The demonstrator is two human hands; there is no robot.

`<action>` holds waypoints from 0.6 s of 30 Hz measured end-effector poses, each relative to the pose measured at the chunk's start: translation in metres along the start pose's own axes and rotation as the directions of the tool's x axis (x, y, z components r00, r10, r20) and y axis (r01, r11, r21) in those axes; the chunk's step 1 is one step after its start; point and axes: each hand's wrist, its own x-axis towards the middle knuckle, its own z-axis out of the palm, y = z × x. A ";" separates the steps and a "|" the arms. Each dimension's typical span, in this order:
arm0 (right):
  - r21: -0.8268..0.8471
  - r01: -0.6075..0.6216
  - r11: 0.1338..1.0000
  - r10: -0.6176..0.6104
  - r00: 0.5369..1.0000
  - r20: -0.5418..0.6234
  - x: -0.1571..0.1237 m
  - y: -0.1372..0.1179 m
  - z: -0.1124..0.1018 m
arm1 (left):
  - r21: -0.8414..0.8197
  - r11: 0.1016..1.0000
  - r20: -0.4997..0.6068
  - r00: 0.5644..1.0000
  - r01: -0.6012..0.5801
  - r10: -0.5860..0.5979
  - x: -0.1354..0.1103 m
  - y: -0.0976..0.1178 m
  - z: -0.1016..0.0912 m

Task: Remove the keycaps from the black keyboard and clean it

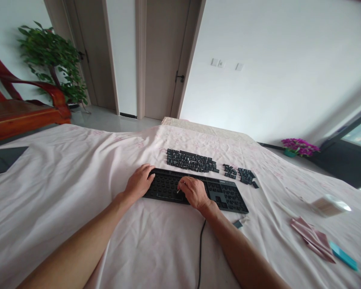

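1. Our left hand (139,181) is gripping the left end of the stripped keyboard (195,190), which is lying on the pink cloth (78,192).
2. Our right hand (195,192) is pinching a thin stick (178,191) over it.
3. We are seeing removed keycaps (191,160) lying in rows just behind.

Two bare forearms enter from the bottom edge of the view, with no sleeve, cuff, watch, bracelet or glove showing anywhere along them. The left forearm is long and broad at the near end, narrowing toward the wrist, and ends in the bare left hand (139,181), whose knuckles and fingers show without rings. The right forearm is leaner in view, with a clear wrist bone, and ends in the bare right hand (193,192), whose back shows creased knuckles and faint tendon lines; no ring shows there either.
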 end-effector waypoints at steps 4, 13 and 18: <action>0.028 -0.017 0.999 0.017 1.000 0.026 -0.002 0.002 -0.001 | -0.003 1.000 0.005 1.000 -0.001 0.001 -0.001 0.001 -0.001; 0.260 -0.067 0.963 0.092 0.992 -0.084 0.000 0.002 0.001 | -0.011 1.000 -0.002 1.000 -0.003 0.003 0.001 0.001 -0.001; 0.284 -0.023 0.958 0.076 0.981 -0.178 0.007 0.003 0.009 | 0.004 1.000 0.003 1.000 0.002 -0.002 0.001 0.001 -0.001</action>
